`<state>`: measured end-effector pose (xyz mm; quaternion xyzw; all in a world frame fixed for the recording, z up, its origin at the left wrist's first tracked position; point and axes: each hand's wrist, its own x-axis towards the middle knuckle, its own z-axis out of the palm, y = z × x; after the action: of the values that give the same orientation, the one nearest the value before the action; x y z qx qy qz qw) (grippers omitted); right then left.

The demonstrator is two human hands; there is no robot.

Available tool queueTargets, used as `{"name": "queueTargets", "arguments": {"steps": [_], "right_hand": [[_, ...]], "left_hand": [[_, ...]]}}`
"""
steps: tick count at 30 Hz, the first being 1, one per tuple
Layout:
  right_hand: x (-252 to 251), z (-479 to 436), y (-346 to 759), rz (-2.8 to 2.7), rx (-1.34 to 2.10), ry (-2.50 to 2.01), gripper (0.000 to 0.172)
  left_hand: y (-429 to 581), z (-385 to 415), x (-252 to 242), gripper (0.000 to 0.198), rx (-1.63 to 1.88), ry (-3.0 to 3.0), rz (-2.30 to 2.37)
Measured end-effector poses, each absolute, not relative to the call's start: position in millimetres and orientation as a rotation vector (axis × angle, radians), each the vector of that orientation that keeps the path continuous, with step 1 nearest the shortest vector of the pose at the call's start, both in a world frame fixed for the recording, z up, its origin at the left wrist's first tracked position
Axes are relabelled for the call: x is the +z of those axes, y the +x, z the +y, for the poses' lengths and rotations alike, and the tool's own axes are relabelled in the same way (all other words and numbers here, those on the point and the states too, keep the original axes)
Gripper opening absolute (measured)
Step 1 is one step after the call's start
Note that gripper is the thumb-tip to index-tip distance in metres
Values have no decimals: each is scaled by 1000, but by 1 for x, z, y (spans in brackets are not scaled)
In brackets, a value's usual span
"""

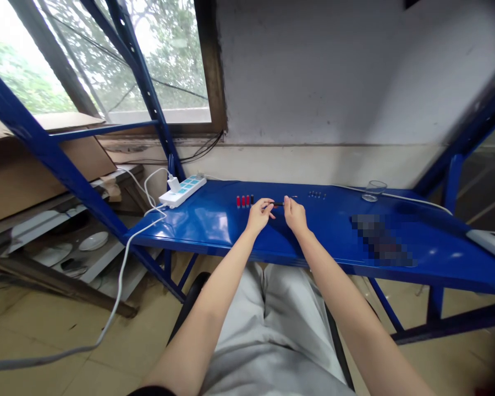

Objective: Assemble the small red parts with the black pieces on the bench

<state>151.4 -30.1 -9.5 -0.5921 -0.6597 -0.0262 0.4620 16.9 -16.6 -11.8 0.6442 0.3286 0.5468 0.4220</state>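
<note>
My left hand (259,216) and my right hand (296,214) meet over the far middle of the blue table. Between them runs a slim black pen-like stick (278,204), pinched at its left end by my left fingers and at its right end by my right fingers. A thin tip (294,197) shows just beyond my right hand; whether it belongs to the stick I cannot tell. Left of my hands stand several small red tubes (243,202) in a row, with a black one (252,199) at the end. Several tiny metallic pieces (317,194) lie to the right.
The blue table (214,234) backs onto a wall. A white power strip (182,190) with a plug and cable (124,275) sits at its left end. To the right are a clear glass (373,191), a blurred-out dark object (381,242) and a white object (490,245) at the edge.
</note>
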Motion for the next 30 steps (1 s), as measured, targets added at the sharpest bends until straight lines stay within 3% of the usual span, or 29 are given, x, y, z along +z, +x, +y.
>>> {"name": "queueTargets", "arguments": {"steps": [12, 21, 30], "right_hand": [[-5, -34, 150, -1624, -106, -1428, 55], [-6, -33, 150, -1657, -95, -1398, 54], [-8, -32, 153, -1666, 10, -1359, 47]], "left_hand": [[19, -19, -13, 18, 1345, 1738, 886], [19, -17, -14, 41, 1358, 1777, 995], [20, -17, -12, 45, 1339, 1700, 1000]]}}
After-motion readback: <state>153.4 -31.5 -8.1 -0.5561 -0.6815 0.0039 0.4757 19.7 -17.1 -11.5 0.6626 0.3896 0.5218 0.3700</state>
